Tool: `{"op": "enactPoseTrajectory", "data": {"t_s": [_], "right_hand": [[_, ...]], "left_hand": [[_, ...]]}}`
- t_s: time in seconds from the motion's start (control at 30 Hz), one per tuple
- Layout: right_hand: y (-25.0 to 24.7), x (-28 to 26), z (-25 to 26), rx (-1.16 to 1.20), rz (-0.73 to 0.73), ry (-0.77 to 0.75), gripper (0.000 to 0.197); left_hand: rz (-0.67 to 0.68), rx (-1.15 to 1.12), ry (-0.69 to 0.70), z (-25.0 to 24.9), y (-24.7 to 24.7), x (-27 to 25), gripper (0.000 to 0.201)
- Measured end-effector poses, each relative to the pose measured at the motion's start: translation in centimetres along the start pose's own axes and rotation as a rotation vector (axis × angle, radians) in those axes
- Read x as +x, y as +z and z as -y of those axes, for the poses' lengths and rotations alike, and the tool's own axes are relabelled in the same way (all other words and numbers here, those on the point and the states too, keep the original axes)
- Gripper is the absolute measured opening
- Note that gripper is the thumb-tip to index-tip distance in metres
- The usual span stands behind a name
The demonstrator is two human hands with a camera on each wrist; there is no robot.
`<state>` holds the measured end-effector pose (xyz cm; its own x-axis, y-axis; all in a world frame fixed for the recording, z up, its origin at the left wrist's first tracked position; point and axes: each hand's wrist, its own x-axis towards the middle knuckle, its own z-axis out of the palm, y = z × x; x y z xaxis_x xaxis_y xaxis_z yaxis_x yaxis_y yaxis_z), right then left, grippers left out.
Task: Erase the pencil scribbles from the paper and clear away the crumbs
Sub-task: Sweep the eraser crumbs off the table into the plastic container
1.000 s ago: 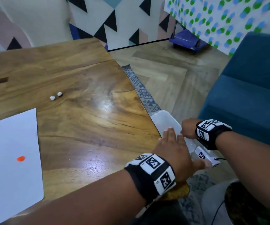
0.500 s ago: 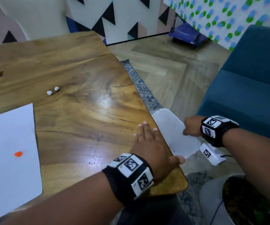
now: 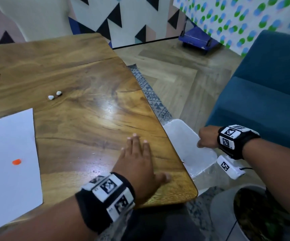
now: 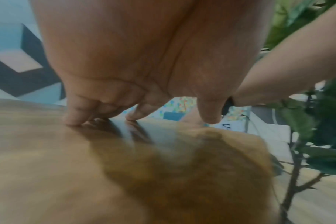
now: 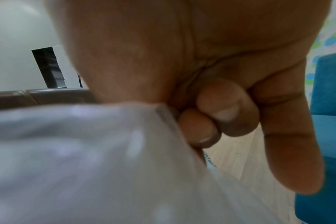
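My left hand [image 3: 137, 159] lies flat on the wooden table [image 3: 81, 108], fingers straight, close to its right edge; in the left wrist view the fingertips [image 4: 73, 121] press the wood. Small dark crumbs [image 3: 95, 171] dot the table just left of that hand. My right hand [image 3: 207, 139] grips the far rim of a clear plastic container [image 3: 187, 148] held against the table's right edge, below the tabletop; in the right wrist view the curled fingers [image 5: 220, 115] clamp its rim [image 5: 159, 110]. The white paper [image 3: 6, 153] with an orange spot [image 3: 16, 161] lies at the left.
Two small white eraser bits [image 3: 54, 95] sit mid-table. A blue sofa [image 3: 266, 94] stands to the right, a potted plant [image 3: 255, 216] below my right arm, a patterned rug [image 3: 151, 94] on the floor, and a blue cart [image 3: 198, 39] by the back wall.
My left hand has slid left from over the container's edge back onto the tabletop. The right hand keeps holding the container at the table edge.
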<state>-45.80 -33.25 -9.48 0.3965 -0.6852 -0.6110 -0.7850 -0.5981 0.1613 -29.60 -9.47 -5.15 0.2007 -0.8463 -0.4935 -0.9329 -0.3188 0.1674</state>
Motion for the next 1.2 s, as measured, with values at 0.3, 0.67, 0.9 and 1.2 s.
{"op": "enactPoseTrajectory", "data": {"t_s": [0.3,0.67,0.9,1.2], "right_hand": [[0.0,-0.6,0.4,-0.032,0.013,-0.006,0.031],[2.3,-0.4,-1.0,0.02,0.047,0.024,0.033],[2.0,-0.1,-0.6,-0.008,0.035,0.008,0.038],[2.5,-0.1,-1.3,0.025,0.03,0.024,0.038]], "left_hand": [[0.102,-0.078,0.326,-9.2,1.3,0.0,0.11],[0.09,0.118,0.069,-0.6,3.2,-3.3,0.123],[0.129,-0.054,0.383,-8.4,2.7,-1.9,0.115],[-0.006,-0.002,-0.03,1.7,-1.0,0.5,0.11]]}}
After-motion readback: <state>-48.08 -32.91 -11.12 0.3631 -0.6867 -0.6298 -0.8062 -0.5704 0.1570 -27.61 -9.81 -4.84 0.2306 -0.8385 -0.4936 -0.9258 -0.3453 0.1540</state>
